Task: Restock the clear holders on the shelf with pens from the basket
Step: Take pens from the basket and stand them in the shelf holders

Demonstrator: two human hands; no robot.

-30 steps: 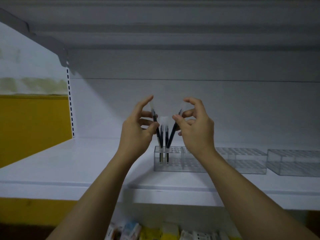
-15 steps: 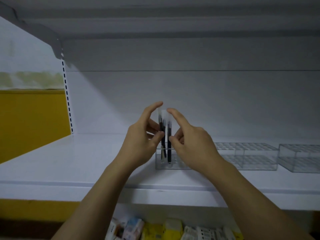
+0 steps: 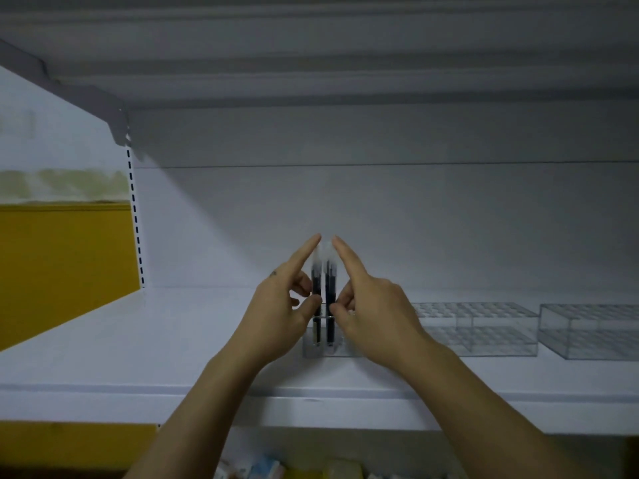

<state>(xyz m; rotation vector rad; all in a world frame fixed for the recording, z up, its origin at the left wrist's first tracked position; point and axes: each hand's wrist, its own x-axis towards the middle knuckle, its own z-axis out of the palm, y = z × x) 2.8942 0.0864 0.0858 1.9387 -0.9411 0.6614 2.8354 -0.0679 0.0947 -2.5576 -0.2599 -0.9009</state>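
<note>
Currently our left hand [image 3: 276, 314] pinches the left pen [image 3: 316, 288], index finger straight up along its cap. Our right hand [image 3: 377, 314] pinches the right pen [image 3: 330, 288] likewise. Both pens stand upright in the clear holder [image 3: 311, 351] on the shelf [image 3: 103, 344], probably in adjacent slots; it's blurred.

hands [image 3: 276, 316] [image 3: 377, 316] pinch pens [image 3: 323, 288] in holder [image 3: 480, 328]

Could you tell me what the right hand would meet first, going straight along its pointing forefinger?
Probably the left hand's fingertip, just beyond the pens' tops; depth is unclear, so the right hand might miss.
</note>
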